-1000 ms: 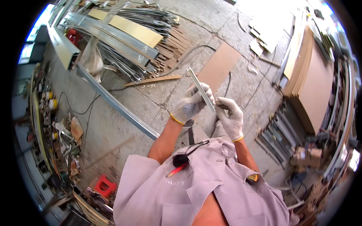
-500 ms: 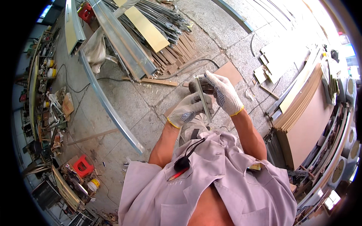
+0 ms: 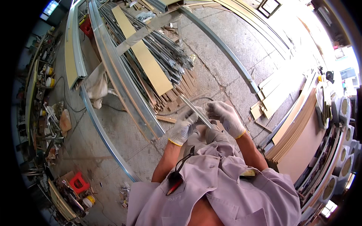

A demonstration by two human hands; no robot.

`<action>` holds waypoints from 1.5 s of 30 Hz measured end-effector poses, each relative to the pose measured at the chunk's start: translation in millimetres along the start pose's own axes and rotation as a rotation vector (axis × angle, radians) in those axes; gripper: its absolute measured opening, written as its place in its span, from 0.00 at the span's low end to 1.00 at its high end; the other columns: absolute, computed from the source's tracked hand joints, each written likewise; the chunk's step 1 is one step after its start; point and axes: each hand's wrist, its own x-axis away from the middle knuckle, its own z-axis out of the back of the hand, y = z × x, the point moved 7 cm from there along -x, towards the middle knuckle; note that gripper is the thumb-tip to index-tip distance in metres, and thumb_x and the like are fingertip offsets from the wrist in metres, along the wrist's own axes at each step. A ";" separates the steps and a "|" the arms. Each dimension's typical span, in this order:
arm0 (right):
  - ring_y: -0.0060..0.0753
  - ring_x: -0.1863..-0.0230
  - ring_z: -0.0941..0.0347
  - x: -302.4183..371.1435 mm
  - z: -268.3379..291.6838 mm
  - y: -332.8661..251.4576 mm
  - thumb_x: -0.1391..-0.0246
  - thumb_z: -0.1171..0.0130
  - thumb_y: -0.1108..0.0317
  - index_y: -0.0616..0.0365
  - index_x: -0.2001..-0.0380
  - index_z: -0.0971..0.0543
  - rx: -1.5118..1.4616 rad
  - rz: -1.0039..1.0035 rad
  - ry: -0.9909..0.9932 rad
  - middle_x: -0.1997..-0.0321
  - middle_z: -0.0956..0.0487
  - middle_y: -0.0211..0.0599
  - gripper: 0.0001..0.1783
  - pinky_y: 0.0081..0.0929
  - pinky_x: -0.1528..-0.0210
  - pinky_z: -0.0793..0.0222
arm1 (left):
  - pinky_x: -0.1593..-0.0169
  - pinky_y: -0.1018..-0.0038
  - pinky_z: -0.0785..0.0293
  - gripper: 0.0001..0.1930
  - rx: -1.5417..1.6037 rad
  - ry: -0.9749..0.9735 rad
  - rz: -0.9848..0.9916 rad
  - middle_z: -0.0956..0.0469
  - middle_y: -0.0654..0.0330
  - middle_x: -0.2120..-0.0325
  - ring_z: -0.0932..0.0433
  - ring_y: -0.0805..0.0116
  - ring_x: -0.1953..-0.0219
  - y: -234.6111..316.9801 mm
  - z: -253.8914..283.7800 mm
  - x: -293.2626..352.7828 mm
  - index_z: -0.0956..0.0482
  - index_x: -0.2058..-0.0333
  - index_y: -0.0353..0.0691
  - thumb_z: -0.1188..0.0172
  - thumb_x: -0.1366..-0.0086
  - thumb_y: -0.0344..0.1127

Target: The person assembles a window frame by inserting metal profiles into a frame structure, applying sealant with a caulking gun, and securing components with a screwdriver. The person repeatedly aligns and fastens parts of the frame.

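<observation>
My left hand point(image 3: 184, 127), in a white knitted glove with a yellow cuff, is closed around a short, narrow metal strip point(image 3: 197, 112). The strip slants from its far end at the upper left down toward my body. Just to its right is my right hand point(image 3: 228, 117), gloved alike, with the fingers curled inward toward the strip. Whatever those right fingers hold, if anything, is hidden. Both hands are in front of my waist, above the grey trousers.
Beyond my hands, long metal bars point(image 3: 166, 51) and brown strips lie piled on the floor, a yellowish board point(image 3: 145, 56) across them. A curved-looking metal channel point(image 3: 222, 47) stretches ahead. Stacked brown sheets point(image 3: 298, 128) stand at right, a red stool point(image 3: 79, 182) at left.
The view has tilted further ahead. The strip now leans more to the left in my left hand, and my right hand has come away from its far end.
</observation>
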 end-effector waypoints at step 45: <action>0.17 0.73 0.28 -720.6 72.5 -281.8 0.36 0.38 0.67 0.63 0.60 0.17 -0.201 0.111 0.044 0.71 0.22 0.26 0.09 0.20 0.69 0.29 | 0.58 0.62 0.15 0.08 0.247 0.713 -0.514 0.15 0.54 0.64 0.14 0.59 0.64 296.2 123.7 -647.1 0.19 0.57 0.37 0.34 0.33 0.32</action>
